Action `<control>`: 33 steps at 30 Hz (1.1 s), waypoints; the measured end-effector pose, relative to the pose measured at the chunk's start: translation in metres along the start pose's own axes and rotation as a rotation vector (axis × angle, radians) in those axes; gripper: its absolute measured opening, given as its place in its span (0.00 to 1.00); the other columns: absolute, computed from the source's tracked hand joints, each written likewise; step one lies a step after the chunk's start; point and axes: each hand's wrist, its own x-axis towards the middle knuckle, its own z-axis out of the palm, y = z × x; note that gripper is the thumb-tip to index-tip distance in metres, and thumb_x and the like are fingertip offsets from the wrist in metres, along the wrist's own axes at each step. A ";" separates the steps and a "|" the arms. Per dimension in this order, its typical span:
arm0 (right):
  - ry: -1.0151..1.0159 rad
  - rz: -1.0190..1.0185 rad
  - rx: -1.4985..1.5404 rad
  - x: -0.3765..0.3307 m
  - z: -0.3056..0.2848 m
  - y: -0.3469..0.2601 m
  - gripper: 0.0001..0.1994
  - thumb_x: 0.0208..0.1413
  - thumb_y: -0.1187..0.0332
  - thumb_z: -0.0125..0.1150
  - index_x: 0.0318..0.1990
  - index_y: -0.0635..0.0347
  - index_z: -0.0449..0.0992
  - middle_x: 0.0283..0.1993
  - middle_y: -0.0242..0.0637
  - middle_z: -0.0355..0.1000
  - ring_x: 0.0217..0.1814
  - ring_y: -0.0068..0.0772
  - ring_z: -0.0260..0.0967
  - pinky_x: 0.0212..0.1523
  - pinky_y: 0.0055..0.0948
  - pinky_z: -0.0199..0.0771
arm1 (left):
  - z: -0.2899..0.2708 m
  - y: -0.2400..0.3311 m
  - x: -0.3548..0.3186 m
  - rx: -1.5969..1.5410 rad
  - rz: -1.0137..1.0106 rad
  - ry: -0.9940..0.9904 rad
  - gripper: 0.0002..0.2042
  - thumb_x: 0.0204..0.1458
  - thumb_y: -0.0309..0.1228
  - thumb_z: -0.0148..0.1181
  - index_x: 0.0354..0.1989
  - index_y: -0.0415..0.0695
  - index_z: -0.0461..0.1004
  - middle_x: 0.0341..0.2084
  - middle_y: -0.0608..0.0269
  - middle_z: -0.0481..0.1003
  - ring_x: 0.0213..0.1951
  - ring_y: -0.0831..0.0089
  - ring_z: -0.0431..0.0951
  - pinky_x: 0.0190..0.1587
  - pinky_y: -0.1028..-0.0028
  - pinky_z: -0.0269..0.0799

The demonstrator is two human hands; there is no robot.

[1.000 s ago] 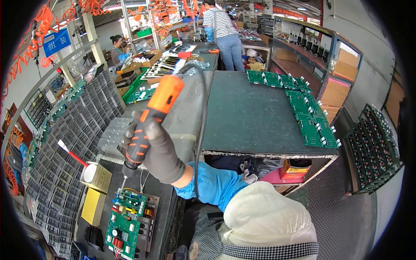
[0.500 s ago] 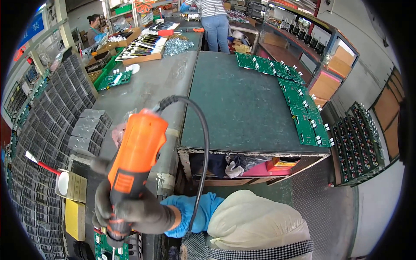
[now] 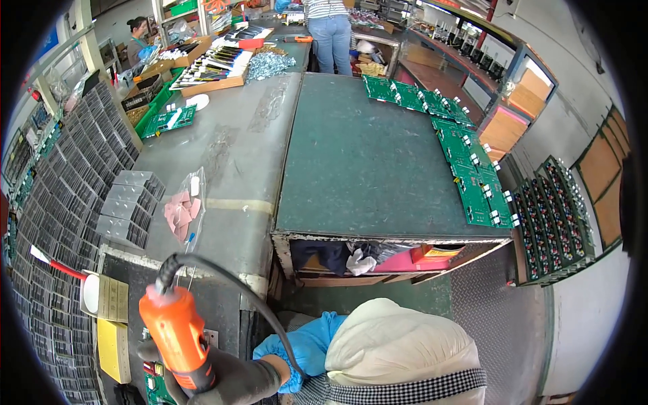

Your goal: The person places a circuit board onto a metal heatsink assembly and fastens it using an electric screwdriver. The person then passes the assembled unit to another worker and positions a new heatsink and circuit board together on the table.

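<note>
An orange and black electric screwdriver (image 3: pixel 174 331) stands tilted at the lower left, its cable arching from its top over my wrist. My right hand (image 3: pixel 233 378), in a dark glove with a blue sleeve cuff, is closed round its lower body. The screwdriver's tip is hidden behind the hand and the lower picture edge. Just beside the hand, part of a green circuit board (image 3: pixel 156 390) shows low in the picture. My left hand cannot be made out.
Stacked grey metal parts (image 3: pixel 125 219) stand at left, near a yellow box (image 3: pixel 113 351) and a red-handled brush (image 3: pixel 64 264). A plastic bag with pink pieces (image 3: pixel 181 212) lies ahead. Circuit boards (image 3: pixel 466 158) line the right table's edge. A person (image 3: pixel 331 40) stands at the far end.
My right hand has lowered the screwdriver and brought it slightly left, uncovering the plastic bag with pink pieces. The view has shifted a little.
</note>
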 end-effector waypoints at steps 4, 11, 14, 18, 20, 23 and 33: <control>0.142 -0.279 -0.280 -0.001 0.022 0.002 0.21 0.52 0.77 0.75 0.53 0.64 0.75 0.39 0.37 0.79 0.34 0.29 0.78 0.36 0.29 0.82 | -0.032 -0.026 -0.046 0.076 -0.107 -0.067 0.10 0.68 0.38 0.55 0.45 0.44 0.74 0.36 0.65 0.76 0.29 0.73 0.72 0.30 0.75 0.68; -0.673 -1.227 -0.241 0.056 0.001 0.029 0.15 0.52 0.79 0.73 0.47 0.63 0.77 0.38 0.35 0.78 0.38 0.26 0.78 0.40 0.30 0.82 | -0.108 0.002 -0.064 0.187 -0.247 -0.158 0.10 0.69 0.39 0.55 0.44 0.46 0.74 0.35 0.68 0.75 0.28 0.75 0.70 0.29 0.77 0.66; 0.054 -0.034 -0.165 -0.018 0.045 -0.008 0.41 0.51 0.77 0.74 0.73 0.64 0.58 0.41 0.36 0.78 0.41 0.28 0.79 0.45 0.30 0.82 | -0.105 0.011 -0.071 0.284 -0.212 -0.053 0.10 0.68 0.42 0.57 0.40 0.50 0.71 0.31 0.73 0.68 0.27 0.81 0.61 0.29 0.81 0.59; 0.002 -0.146 -0.163 -0.022 0.053 -0.002 0.44 0.57 0.73 0.72 0.78 0.52 0.52 0.44 0.38 0.78 0.41 0.28 0.76 0.39 0.33 0.78 | -0.112 0.021 -0.073 0.285 -0.280 -0.063 0.12 0.67 0.44 0.58 0.40 0.49 0.71 0.30 0.73 0.67 0.27 0.82 0.62 0.29 0.81 0.60; 0.011 -0.148 -0.114 -0.021 0.054 -0.001 0.44 0.56 0.76 0.72 0.77 0.54 0.53 0.42 0.36 0.78 0.40 0.24 0.75 0.39 0.31 0.76 | -0.102 0.017 -0.079 0.320 -0.220 -0.026 0.13 0.67 0.45 0.58 0.40 0.49 0.71 0.29 0.74 0.66 0.27 0.82 0.62 0.28 0.81 0.60; 0.021 -0.207 -0.149 -0.023 0.059 -0.004 0.29 0.58 0.76 0.69 0.67 0.60 0.66 0.44 0.41 0.78 0.42 0.34 0.78 0.42 0.36 0.79 | -0.106 0.019 -0.081 0.421 -0.108 -0.062 0.14 0.66 0.46 0.60 0.41 0.48 0.71 0.30 0.74 0.66 0.26 0.83 0.62 0.27 0.83 0.59; 0.247 -0.252 -0.067 -0.019 0.066 0.006 0.27 0.57 0.69 0.68 0.63 0.61 0.66 0.36 0.27 0.71 0.35 0.20 0.69 0.39 0.26 0.72 | -0.086 0.006 -0.088 0.476 0.125 -0.111 0.14 0.65 0.44 0.62 0.46 0.47 0.71 0.36 0.74 0.71 0.28 0.84 0.66 0.27 0.83 0.62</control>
